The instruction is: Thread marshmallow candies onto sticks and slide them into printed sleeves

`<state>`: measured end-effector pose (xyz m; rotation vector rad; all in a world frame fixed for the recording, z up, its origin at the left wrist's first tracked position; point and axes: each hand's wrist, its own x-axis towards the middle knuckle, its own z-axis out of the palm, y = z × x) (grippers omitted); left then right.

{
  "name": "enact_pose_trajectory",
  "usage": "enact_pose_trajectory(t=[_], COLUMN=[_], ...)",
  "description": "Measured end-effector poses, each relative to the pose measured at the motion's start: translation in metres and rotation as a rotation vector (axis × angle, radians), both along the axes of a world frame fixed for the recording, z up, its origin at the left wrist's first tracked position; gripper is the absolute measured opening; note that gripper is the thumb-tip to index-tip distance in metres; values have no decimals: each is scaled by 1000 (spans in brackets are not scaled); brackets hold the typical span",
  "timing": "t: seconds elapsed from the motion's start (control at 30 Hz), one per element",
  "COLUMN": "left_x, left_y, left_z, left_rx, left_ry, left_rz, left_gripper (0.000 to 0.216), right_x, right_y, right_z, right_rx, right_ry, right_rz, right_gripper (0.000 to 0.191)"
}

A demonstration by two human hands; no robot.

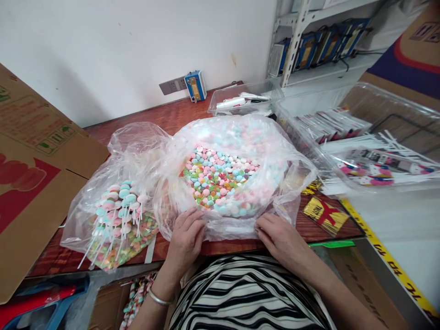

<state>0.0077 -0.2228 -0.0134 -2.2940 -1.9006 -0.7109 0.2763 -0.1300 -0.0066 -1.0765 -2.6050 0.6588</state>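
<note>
A large clear plastic bag (pixel 275 151) lies open on the wooden table (pixel 165 117), full of small pastel candies (pixel 216 176). My left hand (pixel 185 238) rests on the bag's near edge, fingers curled onto the plastic. My right hand (pixel 280 238) presses the same near edge a little to the right. To the left lies a second clear bag (pixel 120 156) holding lollipops (pixel 120 201) with white sticks on top of more loose candies.
A big cardboard box (pixel 30 169) stands at the left. Clear plastic bins (pixel 395 114) with printed packaging sit at the right, a smaller clear tray (pixel 245 98) at the back. A metal shelf (pixel 295 41) stands behind. A yellow sticker (pixel 325 213) is on the table.
</note>
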Motion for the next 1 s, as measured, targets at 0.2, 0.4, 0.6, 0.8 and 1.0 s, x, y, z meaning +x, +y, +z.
enact_pose_trajectory(t=[0.2, 0.4, 0.6, 0.8, 1.0], left_x=[1, 25, 40, 43, 52], left_y=[25, 10, -4, -3, -2], left_z=[19, 37, 18, 19, 30], left_rx=[6, -270, -384, -402, -370], left_ry=[-28, -56, 39, -56, -151], left_rz=[93, -200, -210, -249, -329], left_gripper=[17, 37, 35, 15, 11], right_x=[-18, -8, -8, -29, -24], right_y=[15, -6, -16, -9, 0], right_z=[2, -1, -5, -7, -27], right_rx=[21, -7, 28, 147, 80], right_ry=[-33, -98, -154, -277, -83], right_rz=[-15, 120, 28, 26, 133], right_gripper=[19, 24, 14, 11, 14])
